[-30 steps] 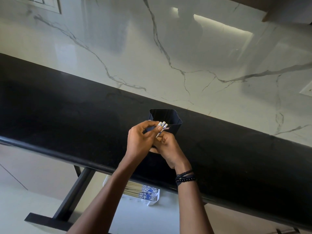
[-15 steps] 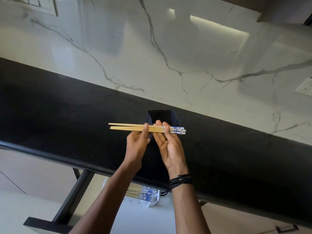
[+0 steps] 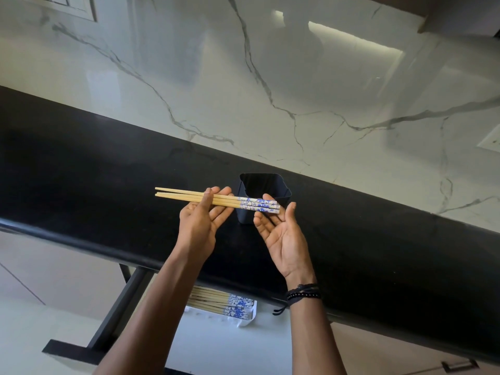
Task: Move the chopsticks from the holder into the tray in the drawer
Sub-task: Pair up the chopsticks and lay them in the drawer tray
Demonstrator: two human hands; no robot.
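A small bunch of wooden chopsticks [image 3: 189, 196] with blue-and-white patterned ends lies level above the black counter. My left hand [image 3: 201, 220] grips the bunch near its middle, thumb on top. My right hand [image 3: 281, 230] is palm up, its fingertips under the patterned ends. Just behind the hands stands the dark square holder [image 3: 263, 185]; I see no chopsticks inside it. Below the counter edge, the open drawer holds a white tray [image 3: 247, 319] with several more chopsticks [image 3: 216, 303] lying in it, partly hidden by my left forearm.
The black counter [image 3: 378, 239] runs diagonally across the view, with a white marble wall [image 3: 270, 77] behind it. The drawer's dark frame [image 3: 116, 312] juts out at lower left. A cabinet handle [image 3: 458, 365] shows at lower right.
The chopsticks came out of the holder and turned level a second ago. Since then my hands have spread apart along the bunch, the right sliding to the patterned ends.
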